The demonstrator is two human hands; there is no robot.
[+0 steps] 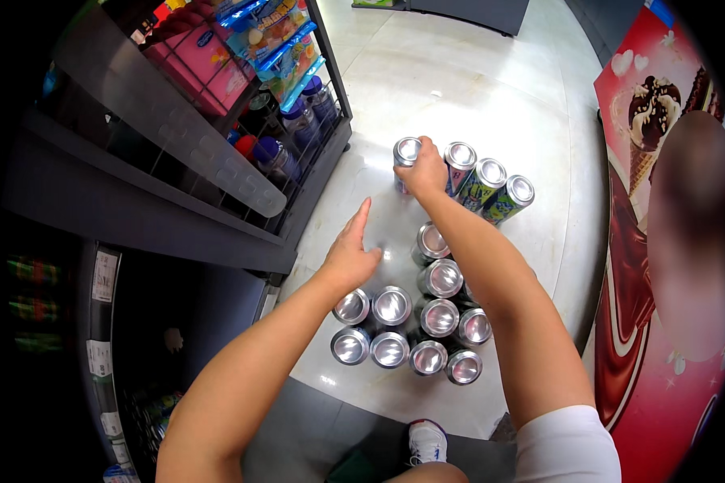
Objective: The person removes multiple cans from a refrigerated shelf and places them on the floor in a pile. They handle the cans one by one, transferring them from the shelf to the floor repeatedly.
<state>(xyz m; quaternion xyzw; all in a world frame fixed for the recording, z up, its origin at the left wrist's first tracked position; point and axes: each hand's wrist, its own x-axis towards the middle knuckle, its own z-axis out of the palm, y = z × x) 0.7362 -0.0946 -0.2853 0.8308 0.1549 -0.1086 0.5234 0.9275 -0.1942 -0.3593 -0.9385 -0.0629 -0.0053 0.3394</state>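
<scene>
My right hand (427,169) grips an upright metal drink can (407,152) near its top, at the left end of a short row on the floor. Beside it stand a can with a pink and blue side (460,157) and two green patterned cans (491,174). My left hand (350,253) is held over the floor with its fingers apart and nothing in it. Just below it are more upright cans (391,305), set close together in rows, their silver ends facing up. My right forearm hides part of this group.
At the left stands a dark wire rack (314,199) with snack bags, a pink box and purple-capped bottles. A shelf with price labels (100,356) is at the lower left. A red panel with ice cream pictures (628,241) borders the right. My shoe (427,442) is below the cans.
</scene>
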